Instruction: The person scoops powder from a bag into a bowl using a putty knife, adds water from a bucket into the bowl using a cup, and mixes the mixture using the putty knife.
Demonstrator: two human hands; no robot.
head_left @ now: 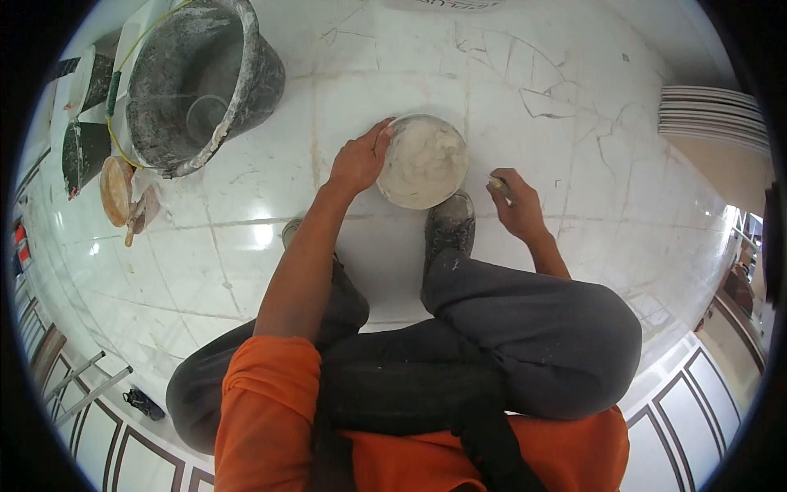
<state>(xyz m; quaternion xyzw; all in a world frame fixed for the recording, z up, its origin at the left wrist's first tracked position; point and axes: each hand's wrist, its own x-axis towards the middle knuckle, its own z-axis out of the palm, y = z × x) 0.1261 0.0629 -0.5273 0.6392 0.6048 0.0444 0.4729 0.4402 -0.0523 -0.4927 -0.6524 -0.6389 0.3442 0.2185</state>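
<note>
A round container (423,161) filled with pale, creamy paste stands on the floor in front of my feet. My left hand (361,157) grips its left rim, with the fingers at the upper left edge. To the right of the container, my right hand (518,203) is closed round a small light-coloured tool handle (500,187), apart from the container. The rest of that tool is hidden or too small to make out. My right shoe (450,225) is right by the container's lower edge.
A large dirty black bucket (197,90) stands upper left, with smaller dark containers (85,154) and a round orange-brown object (116,191) beside it. Stacked tiles (711,115) are at the right. Cracked, glossy white tiles (393,82) cover the floor.
</note>
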